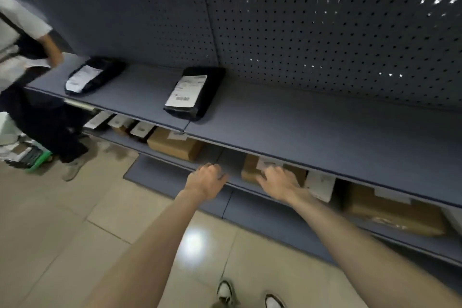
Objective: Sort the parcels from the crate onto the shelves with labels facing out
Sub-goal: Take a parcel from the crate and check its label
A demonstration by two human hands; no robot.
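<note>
My right hand (pixel 277 178) rests its fingers on a cardboard parcel (pixel 252 172) on the lower shelf (pixel 240 183); my left hand (pixel 206 177), fingers loosely curled, holds nothing.

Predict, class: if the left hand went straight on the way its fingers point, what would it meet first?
Probably the bare lower shelf under the upper shelf; the left hand has no parcel ahead, though depth is unclear.

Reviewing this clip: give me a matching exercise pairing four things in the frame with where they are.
Things:
1. left hand
2. right hand
3. black parcel with white label
4. white shoes

Places:
A. lying on the upper shelf
B. on the tiled floor
C. on a brown box on the lower shelf
D. at the lower shelf's front edge, holding nothing

Pairs: 1-D, 2-C, 3-A, 4-B
</note>
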